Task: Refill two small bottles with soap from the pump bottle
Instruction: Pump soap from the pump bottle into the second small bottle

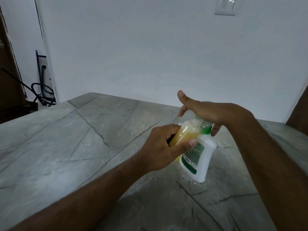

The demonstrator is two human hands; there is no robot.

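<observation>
At the near right of the grey stone counter [86, 140], the small bottle [185, 135], largely full of amber soap, lies tilted with its long axis running up and to the right, its mouth tucked against the green pump head [205, 129] of the white pump bottle [205, 157]. The left hand [164, 148] grasps the small bottle around its body, fingers and thumb wrapped. The right hand [205, 112] rests palm-down over the pump head, fingers extended, so it appears to be pressing rather than gripping. The pump bottle leans slightly, its base on the counter among scattered droplets [198, 183]. The next stroke depends on keeping mouth and spout aligned. A second small bottle is not visible.
</observation>
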